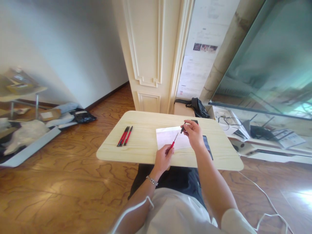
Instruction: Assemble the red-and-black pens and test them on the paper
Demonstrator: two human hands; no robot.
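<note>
Your left hand point(163, 159) pinches a red pen barrel point(172, 145) between thumb and fingers, and from the barrel's far end a thin refill point(176, 136) sticks out, slanting up toward your other hand. Your right hand point(194, 135), farther forward, has its thumb and fingertips pressed together on a slim black pen piece point(182, 129), whose lower end points down close to the refill's tip; whether the two touch is too small to tell. Just under and between your hands lies a sheet of white paper point(162, 136), partly covered by them. Right behind your right hand's fingers, a dark, comb-like object point(195, 121) shows, mostly hidden, and beside that wrist a flat dark slab point(208, 148) lies partly behind your forearm. Well to the left of your left hand, three red-and-black pens point(126, 136) rest side by side, tilted slightly. All of this sits on the pale wood-grain table point(112, 148) in front of you. A chain bracelet point(152, 180) circles your left wrist. Beyond the table, ahead of your right hand, is a black bag point(200, 108), and farther to the right hangs a large glossy screen point(273, 61).
</note>
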